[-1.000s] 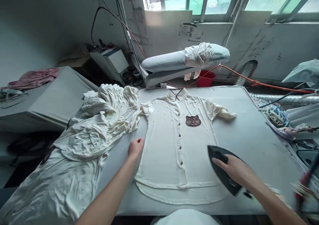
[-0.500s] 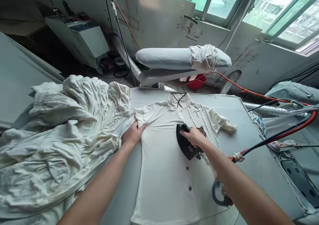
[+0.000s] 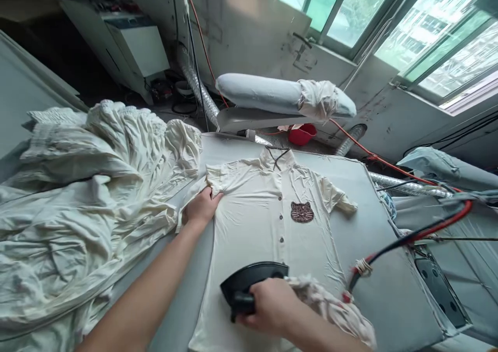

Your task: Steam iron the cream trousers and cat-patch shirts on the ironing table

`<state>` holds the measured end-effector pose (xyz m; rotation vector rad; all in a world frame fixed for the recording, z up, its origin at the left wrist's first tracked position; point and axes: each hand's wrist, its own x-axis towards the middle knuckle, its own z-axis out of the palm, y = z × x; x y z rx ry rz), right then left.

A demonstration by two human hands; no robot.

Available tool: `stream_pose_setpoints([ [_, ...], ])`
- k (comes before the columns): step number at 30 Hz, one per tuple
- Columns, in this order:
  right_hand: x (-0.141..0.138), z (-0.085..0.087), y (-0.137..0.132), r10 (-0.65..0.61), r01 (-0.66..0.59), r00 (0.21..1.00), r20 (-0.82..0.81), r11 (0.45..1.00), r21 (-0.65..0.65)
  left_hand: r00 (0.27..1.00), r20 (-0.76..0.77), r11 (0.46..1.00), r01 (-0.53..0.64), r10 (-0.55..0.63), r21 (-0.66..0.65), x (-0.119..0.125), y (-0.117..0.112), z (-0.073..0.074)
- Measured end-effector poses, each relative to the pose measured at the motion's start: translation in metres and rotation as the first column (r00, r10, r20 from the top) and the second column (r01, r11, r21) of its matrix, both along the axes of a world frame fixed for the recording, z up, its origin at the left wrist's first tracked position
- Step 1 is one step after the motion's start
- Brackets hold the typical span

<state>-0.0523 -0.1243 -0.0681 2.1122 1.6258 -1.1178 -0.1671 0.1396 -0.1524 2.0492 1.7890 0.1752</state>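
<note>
A cream short-sleeved shirt (image 3: 268, 212) with dark buttons and a brown cat-face patch (image 3: 302, 212) lies flat on the grey ironing table (image 3: 373, 269). My left hand (image 3: 200, 207) pinches the shirt's left side just under the sleeve. My right hand (image 3: 270, 306) is wrapped round the handle of a black iron (image 3: 251, 281), which rests on the shirt's lower front near me. A pale rag (image 3: 330, 305) is bunched at my right wrist. The iron's red and black hose (image 3: 420, 232) runs off to the right.
A heap of crumpled cream garments (image 3: 85, 196) covers the table's left side. A padded sleeve board (image 3: 280, 95) stands behind the table, with a red bucket (image 3: 302, 134) under it. A white machine (image 3: 132, 51), ribbed ducts and cables sit at the back wall.
The iron has slid from the shirt's chest down to its lower front, uncovering the cat patch. My left hand stays on the shirt's left side.
</note>
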Motion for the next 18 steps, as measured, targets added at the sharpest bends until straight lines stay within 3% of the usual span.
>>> stream_pose_setpoints([
  [2,-0.006,-0.005,0.013,0.035,-0.036,0.999,0.021,0.999,0.026,0.999,-0.009,0.997,-0.038,0.038,0.060,-0.001,-0.019,0.004],
  [4,0.020,-0.010,0.009,-0.091,0.086,0.995,0.040,0.989,0.117,0.998,0.009,0.992,-0.060,0.059,0.113,-0.011,-0.054,0.004],
  [6,0.077,-0.012,-0.015,-0.312,0.302,0.950,0.029,0.935,0.185,0.999,0.022,0.991,-0.030,0.028,0.127,-0.029,-0.104,-0.001],
  [8,0.150,-0.011,-0.052,-0.518,0.510,0.855,0.018,0.847,0.150,0.999,-0.004,0.993,0.045,-0.045,0.106,-0.049,-0.159,-0.011],
  [10,0.221,-0.008,-0.090,-0.604,0.596,0.796,0.047,0.795,0.116,0.995,-0.046,0.992,0.091,-0.087,0.087,-0.062,-0.207,-0.022],
  [11,0.249,-0.007,-0.106,-0.637,0.624,0.766,0.084,0.769,0.141,0.995,-0.055,0.993,0.091,-0.086,0.080,-0.064,-0.226,-0.027],
  [12,0.270,-0.009,-0.118,-0.672,0.631,0.725,0.147,0.735,0.247,0.996,-0.047,0.995,0.074,-0.071,0.073,-0.062,-0.239,-0.030],
  [13,0.283,-0.014,-0.127,-0.715,0.608,0.667,0.210,0.685,0.402,0.999,-0.023,0.997,0.045,-0.043,0.065,-0.058,-0.248,-0.031],
  [15,0.283,-0.036,-0.135,-0.783,0.438,0.559,0.272,0.558,0.705,0.997,0.052,0.998,-0.056,0.056,0.003,-0.045,-0.254,-0.028],
  [17,0.258,-0.070,-0.137,-0.780,0.281,0.579,0.239,0.466,0.839,0.975,0.141,0.984,-0.165,0.172,-0.059,-0.037,-0.250,-0.020],
  [18,0.242,-0.088,-0.140,-0.753,0.286,0.630,0.192,0.454,0.844,0.959,0.182,0.976,-0.213,0.218,-0.047,-0.038,-0.249,-0.017],
])
